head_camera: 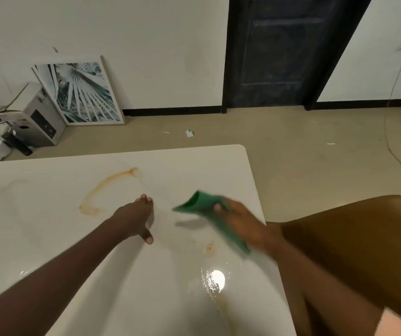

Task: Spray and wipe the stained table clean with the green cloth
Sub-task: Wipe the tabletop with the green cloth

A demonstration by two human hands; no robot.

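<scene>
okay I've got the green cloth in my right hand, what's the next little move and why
Probably bring the green cloth down flat on the table and sweep left across the curved orange stain. The right hand holds the cloth lifted, the left hand rests beside the stain, and the stain looks unwiped.

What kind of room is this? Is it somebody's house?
Probably a room in a home, maybe a dining area still being set up. There's a white table with a brown chair beside it, a framed palm picture leaning on the wall instead of hanging, and a dark door.
</scene>
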